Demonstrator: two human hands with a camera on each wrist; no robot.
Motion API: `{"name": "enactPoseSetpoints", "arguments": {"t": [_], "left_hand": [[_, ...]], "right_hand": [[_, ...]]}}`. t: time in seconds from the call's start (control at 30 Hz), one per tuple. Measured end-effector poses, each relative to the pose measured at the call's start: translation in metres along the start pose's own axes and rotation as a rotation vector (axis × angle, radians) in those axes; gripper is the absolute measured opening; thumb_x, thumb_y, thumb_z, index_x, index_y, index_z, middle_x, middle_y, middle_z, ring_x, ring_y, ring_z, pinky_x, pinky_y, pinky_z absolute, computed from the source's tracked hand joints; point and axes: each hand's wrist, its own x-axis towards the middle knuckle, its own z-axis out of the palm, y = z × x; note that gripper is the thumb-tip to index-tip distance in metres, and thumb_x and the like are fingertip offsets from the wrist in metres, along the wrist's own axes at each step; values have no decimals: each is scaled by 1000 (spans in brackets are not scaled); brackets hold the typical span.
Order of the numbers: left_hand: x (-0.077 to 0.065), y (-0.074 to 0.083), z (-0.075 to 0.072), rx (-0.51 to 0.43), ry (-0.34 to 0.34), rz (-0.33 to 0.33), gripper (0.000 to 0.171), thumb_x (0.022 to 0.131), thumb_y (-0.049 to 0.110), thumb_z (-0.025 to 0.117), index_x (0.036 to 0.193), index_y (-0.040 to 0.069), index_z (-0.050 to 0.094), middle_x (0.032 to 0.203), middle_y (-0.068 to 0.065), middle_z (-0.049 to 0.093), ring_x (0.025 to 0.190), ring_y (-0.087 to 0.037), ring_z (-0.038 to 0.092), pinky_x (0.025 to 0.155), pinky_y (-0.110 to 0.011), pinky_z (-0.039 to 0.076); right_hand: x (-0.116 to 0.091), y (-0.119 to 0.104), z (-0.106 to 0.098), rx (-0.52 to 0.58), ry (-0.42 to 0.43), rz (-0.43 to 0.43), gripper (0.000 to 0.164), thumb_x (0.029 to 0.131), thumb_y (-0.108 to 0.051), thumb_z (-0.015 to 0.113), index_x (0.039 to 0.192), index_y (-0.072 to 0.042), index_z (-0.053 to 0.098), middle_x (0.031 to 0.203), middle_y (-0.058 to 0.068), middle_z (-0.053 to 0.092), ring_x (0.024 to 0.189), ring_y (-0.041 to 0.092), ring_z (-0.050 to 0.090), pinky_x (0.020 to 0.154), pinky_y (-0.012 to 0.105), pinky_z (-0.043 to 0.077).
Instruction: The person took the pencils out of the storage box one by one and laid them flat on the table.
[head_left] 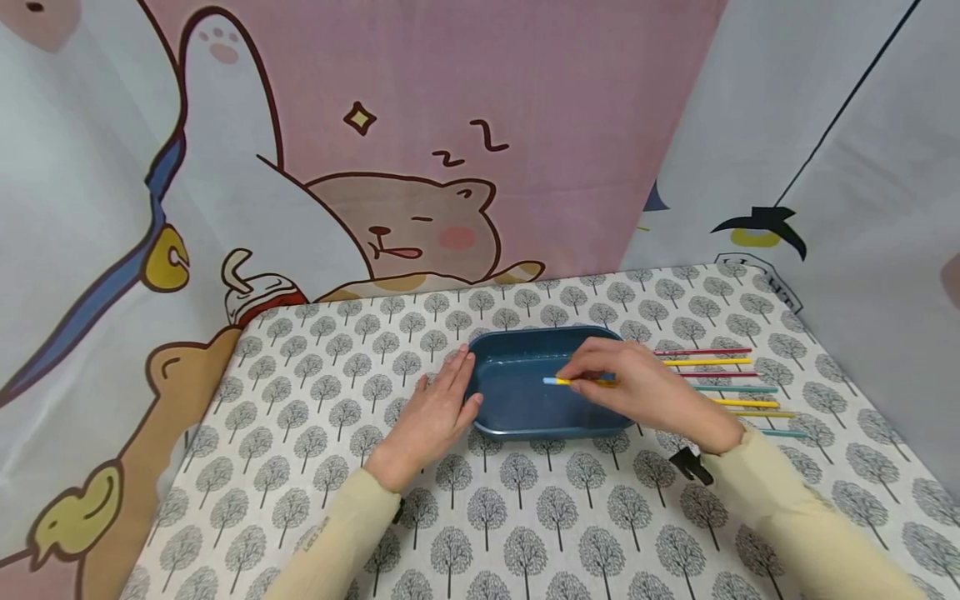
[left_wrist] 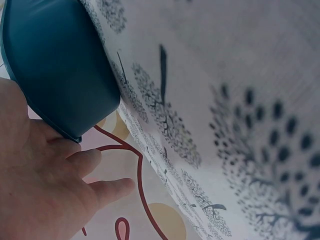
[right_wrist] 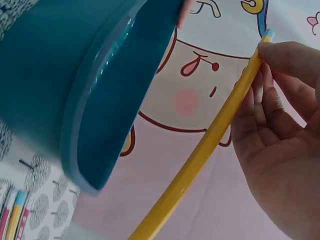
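A dark teal, rounded rectangular tray (head_left: pixel 517 400) sits on the table. My left hand (head_left: pixel 431 412) rests against its left end, fingers extended along the rim; in the left wrist view the fingers of my left hand (left_wrist: pixel 55 170) lie beside the tray wall (left_wrist: pixel 60 65). Above the tray's right half, my right hand (head_left: pixel 633 385) pinches a yellow pencil (head_left: pixel 562 382) with a light-blue end. The right wrist view shows this yellow pencil (right_wrist: pixel 200 150) slanting up between the thumb and fingers of my right hand (right_wrist: pixel 280 120).
Right of the tray, several pencils lie roughly parallel: red, yellow (head_left: pixel 712 362) and teal (head_left: pixel 742 389), some partly behind my right forearm. The tablecloth (head_left: pixel 315 500) has a tree print. Cartoon-printed curtains (head_left: pixel 585 125) hang behind and beside the table.
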Motion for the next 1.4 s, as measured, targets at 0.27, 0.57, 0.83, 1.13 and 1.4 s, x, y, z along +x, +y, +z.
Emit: {"name": "enactPoseSetpoints", "arguments": {"t": [0.27, 0.57, 0.83, 1.13, 1.4], "left_hand": [[0, 0, 0, -15, 5, 2, 67, 113, 44, 31, 166, 6, 18, 173, -9, 11, 156, -33, 24, 118, -65, 29], [0, 0, 0, -9, 12, 6, 67, 113, 44, 31, 166, 6, 19, 173, -12, 14, 155, -33, 25, 118, -65, 30], [-1, 0, 0, -4, 10, 7, 67, 113, 44, 31, 166, 6, 18, 173, -12, 14, 156, -32, 24, 118, -65, 30], [-1, -1, 1, -5, 9, 7, 66, 113, 44, 30, 166, 6, 18, 173, -10, 12, 156, -32, 24, 118, -65, 29], [-1, -1, 1, -3, 17, 13, 66, 113, 44, 30, 166, 6, 18, 173, -11, 14, 156, -32, 25, 118, -64, 30]], "right_hand": [[-13, 4, -10, -50, 31, -12, 25, 93, -3, 75, 110, -22, 80, 100, -17, 65, 68, 0, 52, 56, 22, 46], [-27, 10, -20, -73, 85, -17, 30, 89, 3, 78, 108, -21, 80, 101, -17, 67, 74, 0, 55, 58, 21, 47], [-41, 16, -27, -103, 109, -6, 35, 87, 5, 79, 109, -21, 80, 105, -16, 68, 81, 0, 58, 62, 19, 49], [-57, 25, -35, -117, 120, 8, 36, 85, 8, 78, 109, -19, 79, 102, -15, 67, 71, -1, 54, 57, 16, 45], [-75, 38, -37, -179, 167, 23, 38, 79, 9, 82, 107, -17, 80, 106, -6, 73, 81, -1, 61, 65, 14, 50]]}}
